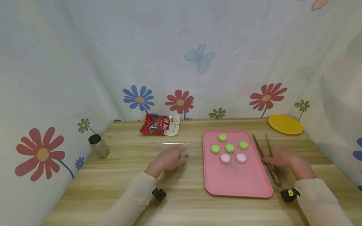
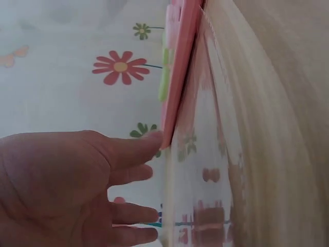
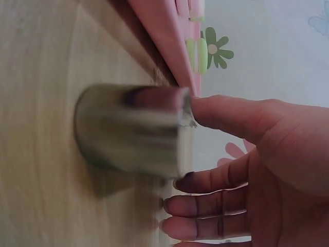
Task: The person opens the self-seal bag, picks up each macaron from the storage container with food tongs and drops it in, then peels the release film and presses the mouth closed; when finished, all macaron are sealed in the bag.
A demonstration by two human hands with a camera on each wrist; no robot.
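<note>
My right hand is at a pair of metal tongs lying on the table beside the pink tray. In the right wrist view, the thumb is at one side of the tongs and the extended fingers at the other, not curled round them. My left hand hovers over the table left of the tray, fingers loosely extended and holding nothing. On the tray lie several green macarons and two pale pink macarons.
A red and white snack bag lies at the back of the wooden table. To the far left stands a jar with a black lid. A yellow plate sits at the back right corner. A flower-printed curtain encloses the table.
</note>
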